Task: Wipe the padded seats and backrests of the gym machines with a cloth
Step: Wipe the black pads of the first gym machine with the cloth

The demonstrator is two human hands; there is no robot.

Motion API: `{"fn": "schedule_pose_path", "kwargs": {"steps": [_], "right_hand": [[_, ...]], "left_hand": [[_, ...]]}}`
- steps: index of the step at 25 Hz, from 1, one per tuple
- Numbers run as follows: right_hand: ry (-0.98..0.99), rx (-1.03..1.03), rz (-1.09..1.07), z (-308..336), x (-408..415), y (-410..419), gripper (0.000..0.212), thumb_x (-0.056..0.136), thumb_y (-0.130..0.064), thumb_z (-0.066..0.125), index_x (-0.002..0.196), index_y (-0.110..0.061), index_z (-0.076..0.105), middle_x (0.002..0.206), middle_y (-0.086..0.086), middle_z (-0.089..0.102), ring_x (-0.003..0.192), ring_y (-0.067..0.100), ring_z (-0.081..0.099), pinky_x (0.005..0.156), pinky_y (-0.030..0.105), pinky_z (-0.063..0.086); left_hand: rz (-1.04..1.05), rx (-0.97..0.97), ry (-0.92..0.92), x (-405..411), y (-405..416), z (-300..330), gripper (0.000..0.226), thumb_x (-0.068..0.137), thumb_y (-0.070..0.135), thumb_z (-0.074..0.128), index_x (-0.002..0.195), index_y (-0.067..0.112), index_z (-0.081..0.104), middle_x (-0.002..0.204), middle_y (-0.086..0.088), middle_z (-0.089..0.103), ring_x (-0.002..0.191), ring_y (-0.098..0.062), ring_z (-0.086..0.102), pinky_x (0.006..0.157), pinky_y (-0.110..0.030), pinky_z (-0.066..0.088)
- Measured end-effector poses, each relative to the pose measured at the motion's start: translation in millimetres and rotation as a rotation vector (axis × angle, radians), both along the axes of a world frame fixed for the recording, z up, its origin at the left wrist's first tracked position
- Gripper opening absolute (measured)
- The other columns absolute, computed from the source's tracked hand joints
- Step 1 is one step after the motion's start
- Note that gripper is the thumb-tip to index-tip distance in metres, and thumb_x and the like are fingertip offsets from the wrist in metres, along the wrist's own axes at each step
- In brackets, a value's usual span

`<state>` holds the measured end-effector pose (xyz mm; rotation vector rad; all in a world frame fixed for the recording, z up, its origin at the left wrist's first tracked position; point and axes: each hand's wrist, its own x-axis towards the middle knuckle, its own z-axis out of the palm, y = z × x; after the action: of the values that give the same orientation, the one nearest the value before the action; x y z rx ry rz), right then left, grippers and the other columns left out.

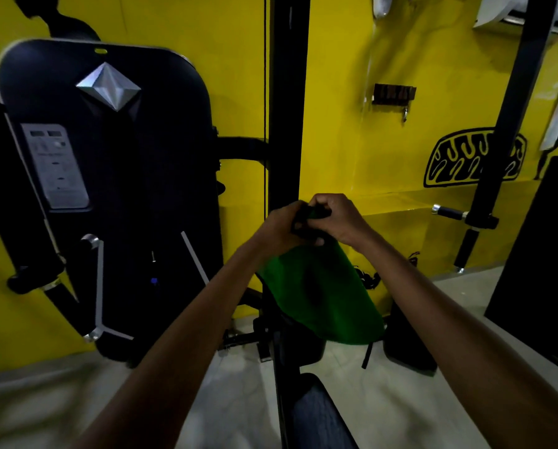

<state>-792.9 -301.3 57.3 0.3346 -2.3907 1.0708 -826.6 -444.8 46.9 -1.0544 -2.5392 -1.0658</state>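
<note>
Two hands, left hand (279, 226) and right hand (332, 218), fingers of both curled gripping one green cloth (319, 296), one padded seat (323, 416) below, one yellow wall (368, 157)

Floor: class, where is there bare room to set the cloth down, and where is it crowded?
Bare floor lies left of the post, below the black machine. Another patch lies right of the pad. Around the post's base it is crowded. Both hands hold the cloth.

Green cloth (319, 296); yellow wall (352, 140); black machine (109, 189)
</note>
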Motion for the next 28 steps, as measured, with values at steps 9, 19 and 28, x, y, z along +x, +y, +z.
{"fn": "schedule_pose_path", "kwargs": {"steps": [9,19,28], "right_hand": [[-0.710,-0.201,0.059,-103,30,42,0.036,0.079,-0.012,0.074,0.112,-0.010,0.061,0.095,-0.005,0.066,0.090,0.015,0.064,0.065,0.022,0.055],[-0.418,-0.513,-0.024,-1,-3,-4,0.025,0.087,-0.002,0.062,0.075,-0.011,0.042,0.075,0.009,0.050,0.065,0.017,0.054,0.039,0.022,0.049],[-0.131,-0.538,-0.140,-3,0,11,0.015,0.086,-0.009,0.061,0.095,-0.015,0.050,0.084,0.006,0.061,0.077,0.023,0.064,0.062,0.036,0.055]], "left_hand": [[0.154,0.361,-0.010,-22,-32,24,0.032,0.087,0.026,0.067,0.109,0.002,0.064,0.105,-0.013,0.066,0.094,-0.025,0.062,0.079,-0.037,0.053],[0.231,0.333,-0.154,-18,-21,-12,0.032,0.087,0.030,0.068,0.090,-0.001,0.070,0.082,-0.016,0.069,0.073,-0.027,0.066,0.064,-0.042,0.051],[-0.088,0.563,-0.252,-6,-18,-23,0.042,0.080,-0.007,0.068,0.119,-0.001,0.055,0.110,-0.010,0.063,0.090,0.006,0.063,0.082,-0.015,0.051]]}}
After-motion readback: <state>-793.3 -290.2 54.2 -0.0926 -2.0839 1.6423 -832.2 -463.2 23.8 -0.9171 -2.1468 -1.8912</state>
